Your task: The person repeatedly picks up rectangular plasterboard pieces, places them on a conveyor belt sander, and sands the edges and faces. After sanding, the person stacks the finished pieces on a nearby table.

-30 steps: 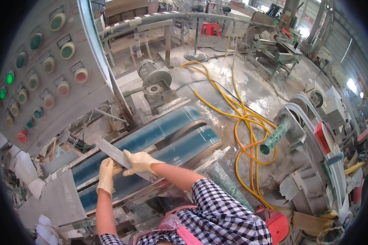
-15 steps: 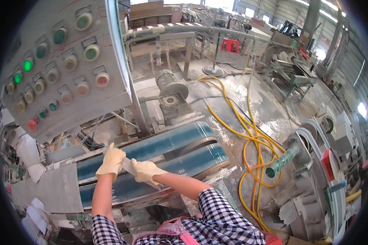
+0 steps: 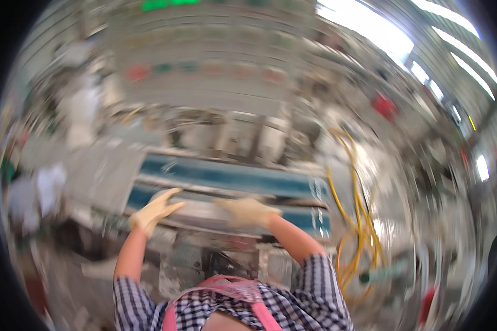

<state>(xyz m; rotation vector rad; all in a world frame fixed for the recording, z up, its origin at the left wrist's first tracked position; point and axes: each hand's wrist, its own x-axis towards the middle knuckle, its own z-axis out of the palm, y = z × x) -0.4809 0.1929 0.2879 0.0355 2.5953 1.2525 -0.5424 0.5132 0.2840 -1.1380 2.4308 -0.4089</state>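
Note:
Both my hands wear cream gloves and are over a machine with two blue belts (image 3: 232, 172). A pale grey flat strip (image 3: 201, 212) lies lengthwise along the near belt, between my hands. My left hand (image 3: 153, 212) is at the strip's left end, its thumb and fingers spread apart; whether it touches the strip is unclear. My right hand (image 3: 247, 212) rests over the strip's right part, palm down. Motion blur smears its fingers, so its grip is hidden.
A grey flat plate (image 3: 102, 176) adjoins the belts at the left. Beyond them stands a blurred control panel (image 3: 204, 49) with coloured buttons. Yellow hoses (image 3: 359, 220) lie on the wet floor at the right, near a green cylinder (image 3: 384, 274).
My view has swung left and blurred. My hands, earlier close together on the tilted strip, have moved apart. The strip now lies along the belt, and my left fingers have spread.

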